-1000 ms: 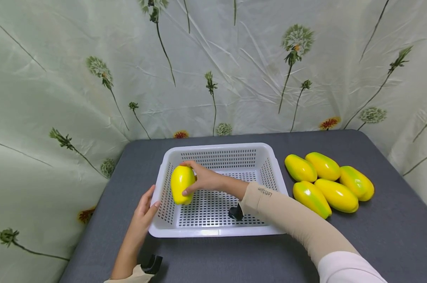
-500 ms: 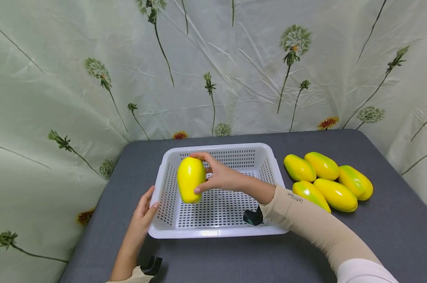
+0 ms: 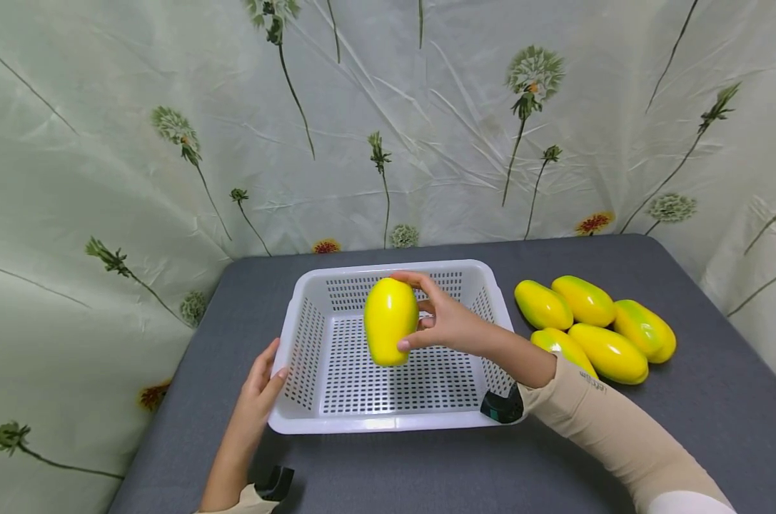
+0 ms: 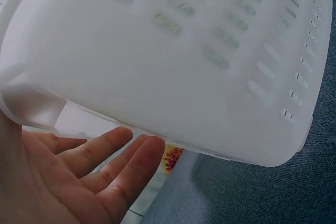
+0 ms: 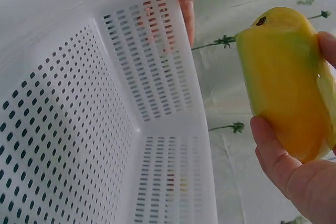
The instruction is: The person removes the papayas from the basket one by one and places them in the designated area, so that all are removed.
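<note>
A glossy yellow mango (image 3: pixel 390 321) with some green on it is in my right hand (image 3: pixel 448 321), held between thumb and fingers. It hangs over the middle of the white perforated plastic basket (image 3: pixel 381 422). In the right wrist view the mango (image 5: pixel 286 85) shows a dark stem spot at one end. My left hand (image 3: pixel 261 385) holds the basket's left rim, its thumb over the edge. In the left wrist view the left hand's fingers (image 4: pixel 142 166) lie against the basket's outer wall (image 4: pixel 131 77).
Several more mangoes (image 3: pixel 609 353) lie grouped on the grey cloth-covered table (image 3: pixel 452 471) right of the basket. A pale curtain (image 3: pixel 452 178) with dandelion prints hangs behind. The right sleeve (image 3: pixel 619 421) crosses the basket's front right corner.
My right hand has lifted the mango from the basket's left side and carried it rightward to above its middle. The left hand and the basket have stayed put.
</note>
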`<state>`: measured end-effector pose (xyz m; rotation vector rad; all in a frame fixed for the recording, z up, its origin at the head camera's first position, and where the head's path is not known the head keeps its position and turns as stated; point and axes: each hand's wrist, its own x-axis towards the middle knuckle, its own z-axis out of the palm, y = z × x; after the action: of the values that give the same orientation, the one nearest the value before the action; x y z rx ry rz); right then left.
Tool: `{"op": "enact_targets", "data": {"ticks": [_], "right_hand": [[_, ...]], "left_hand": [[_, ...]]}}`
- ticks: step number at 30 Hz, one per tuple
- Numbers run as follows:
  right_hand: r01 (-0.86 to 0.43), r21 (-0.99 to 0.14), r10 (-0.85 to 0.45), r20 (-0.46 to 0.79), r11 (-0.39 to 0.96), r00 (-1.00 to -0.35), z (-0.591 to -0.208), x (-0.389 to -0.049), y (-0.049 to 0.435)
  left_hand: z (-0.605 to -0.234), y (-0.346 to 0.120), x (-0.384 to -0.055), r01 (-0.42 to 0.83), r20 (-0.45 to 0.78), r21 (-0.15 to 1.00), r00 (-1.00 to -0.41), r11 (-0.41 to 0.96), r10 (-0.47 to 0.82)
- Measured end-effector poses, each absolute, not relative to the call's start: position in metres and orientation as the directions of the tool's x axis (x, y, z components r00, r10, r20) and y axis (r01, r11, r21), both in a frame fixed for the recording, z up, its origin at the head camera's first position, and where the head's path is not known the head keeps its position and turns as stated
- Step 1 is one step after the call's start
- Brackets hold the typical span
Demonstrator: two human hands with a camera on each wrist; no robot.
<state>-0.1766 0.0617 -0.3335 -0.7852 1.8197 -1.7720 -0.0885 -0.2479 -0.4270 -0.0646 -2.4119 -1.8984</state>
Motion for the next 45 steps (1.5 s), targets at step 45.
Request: {"op": "enact_targets", "data": {"ticks": [45], "right_hand": [[-0.175,-0.983,-0.237,0.158,0.049,-0.959,-0.368,-0.123,0.221]], "left_hand": [[-0.425,-0.247,-0.088,0.068,0.072,0.971,-0.997,0.227,-0.010]]}}
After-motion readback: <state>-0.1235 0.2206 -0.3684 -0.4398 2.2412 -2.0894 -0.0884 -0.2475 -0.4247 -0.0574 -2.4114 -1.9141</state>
